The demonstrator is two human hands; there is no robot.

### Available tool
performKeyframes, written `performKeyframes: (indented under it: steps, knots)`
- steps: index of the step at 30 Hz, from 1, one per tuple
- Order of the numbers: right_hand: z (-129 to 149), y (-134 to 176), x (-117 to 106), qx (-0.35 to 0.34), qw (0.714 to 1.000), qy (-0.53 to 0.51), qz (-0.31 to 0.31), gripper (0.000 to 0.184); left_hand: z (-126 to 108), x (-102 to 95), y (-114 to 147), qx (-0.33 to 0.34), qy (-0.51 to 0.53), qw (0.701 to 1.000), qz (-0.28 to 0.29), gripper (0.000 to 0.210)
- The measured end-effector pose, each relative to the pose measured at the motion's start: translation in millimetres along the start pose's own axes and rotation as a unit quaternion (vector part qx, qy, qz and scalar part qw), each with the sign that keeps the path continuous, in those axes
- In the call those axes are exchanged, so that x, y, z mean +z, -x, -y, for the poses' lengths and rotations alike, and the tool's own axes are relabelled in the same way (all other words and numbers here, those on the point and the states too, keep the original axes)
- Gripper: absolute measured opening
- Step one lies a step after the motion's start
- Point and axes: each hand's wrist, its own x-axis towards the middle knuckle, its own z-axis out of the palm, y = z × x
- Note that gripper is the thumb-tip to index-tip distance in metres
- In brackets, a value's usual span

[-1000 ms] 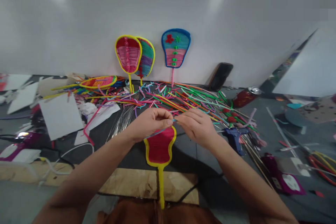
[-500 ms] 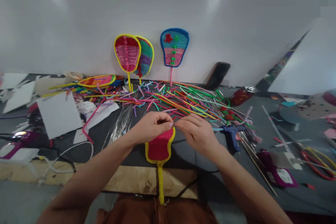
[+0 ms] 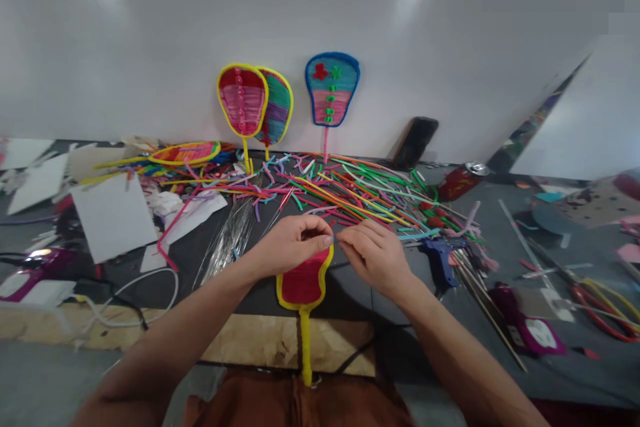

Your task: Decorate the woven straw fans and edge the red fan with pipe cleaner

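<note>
A fan-shaped pipe-cleaner piece [image 3: 301, 285] with a red and pink middle, a yellow rim and a yellow handle lies right in front of me, its handle toward my body. My left hand [image 3: 296, 240] is above its far end, thumb and fingertips pinched together and covering part of it. Close by on the right, my right hand [image 3: 375, 253] is also pinched, its fingertips a small gap from the left thumb. Whatever either pinch holds is too small or hidden to make out.
Loose pipe cleaners [image 3: 345, 193] spread across the table's back. Several finished fans, one a blue-rimmed fan [image 3: 333, 90], lean on the white partition [image 3: 165, 47]. To the right are a blue glue gun [image 3: 440, 261], a red can [image 3: 463, 181], a phone [image 3: 416, 143] and scissors [image 3: 603, 310].
My right hand has shifted slightly right, widening the gap between the fingertips. My left hand stays almost in place, and the fan lies as before.
</note>
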Motion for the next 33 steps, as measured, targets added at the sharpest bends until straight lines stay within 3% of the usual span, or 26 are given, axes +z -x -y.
performKeyframes:
  steps: [3,8,10,12,20,26,30,33]
  knots:
    - [-1,2,3,0.037,0.999,-0.018,-0.009,0.011,7,6.1,4,0.101,-0.148,0.980,-0.091,0.011]
    - [2,5,4,0.142,0.985,-0.098,-0.002,0.012,18,13.1,7,0.284,-0.421,0.840,-0.191,0.013]
    - [5,5,2,0.192,0.971,-0.145,0.013,0.012,19,13.2,7,0.318,-0.461,0.802,-0.209,0.011]
    - [7,3,0,0.238,0.953,-0.187,0.027,0.012,18,12.5,7,0.331,-0.481,0.782,-0.217,0.011]
    - [7,-1,-1,0.334,0.872,-0.353,0.066,0.018,12,10.6,9,0.353,-0.532,0.736,-0.224,0.016]
    - [5,0,1,0.376,0.806,-0.451,0.071,0.024,11,11.1,9,0.359,-0.543,0.727,-0.218,0.016]
    - [7,0,3,0.385,0.795,-0.465,0.063,0.023,10,13.5,8,0.348,-0.537,0.736,-0.221,0.014]
    - [8,2,5,0.372,0.813,-0.446,0.052,0.020,12,15.7,7,0.323,-0.512,0.766,-0.215,0.013]
